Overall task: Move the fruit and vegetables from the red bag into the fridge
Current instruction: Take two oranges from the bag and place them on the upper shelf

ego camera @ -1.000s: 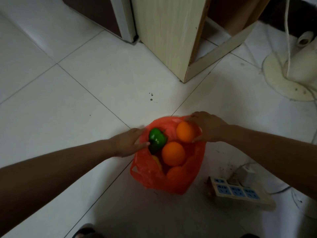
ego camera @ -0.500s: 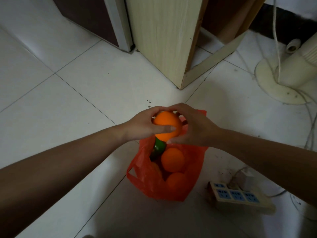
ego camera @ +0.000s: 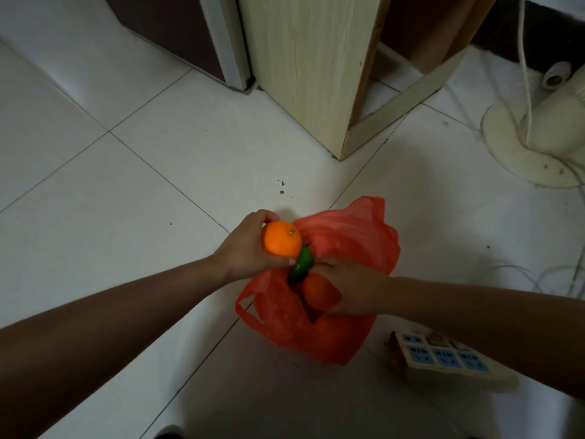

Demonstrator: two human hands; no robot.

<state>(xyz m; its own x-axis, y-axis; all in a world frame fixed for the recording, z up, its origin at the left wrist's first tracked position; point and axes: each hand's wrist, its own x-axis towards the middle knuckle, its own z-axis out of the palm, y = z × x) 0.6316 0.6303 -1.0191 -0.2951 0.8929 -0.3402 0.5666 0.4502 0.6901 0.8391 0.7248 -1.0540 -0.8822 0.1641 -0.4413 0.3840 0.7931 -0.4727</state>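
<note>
A red plastic bag [ego camera: 354, 236] lies open on the white tiled floor. My left hand [ego camera: 245, 248] holds an orange [ego camera: 281, 238] just above the bag's left rim. Below that orange a green pepper [ego camera: 301, 267] sticks out of the bag. My right hand [ego camera: 351, 288] reaches into the bag and its fingers curl round a second orange [ego camera: 318, 291]. More orange fruit lies deeper in the bag, mostly hidden by the plastic.
A pale wooden cabinet corner [ego camera: 316, 74] stands ahead, with a dark appliance with a white edge [ego camera: 221, 42] to its left. A power strip [ego camera: 443, 359] lies right of the bag. A fan base [ego camera: 531, 144] and loose cables [ego camera: 563, 274] lie at the right.
The right hand passed the orange to the left hand, which has drawn it left of the bag. The right hand went down into the bag onto another orange.
</note>
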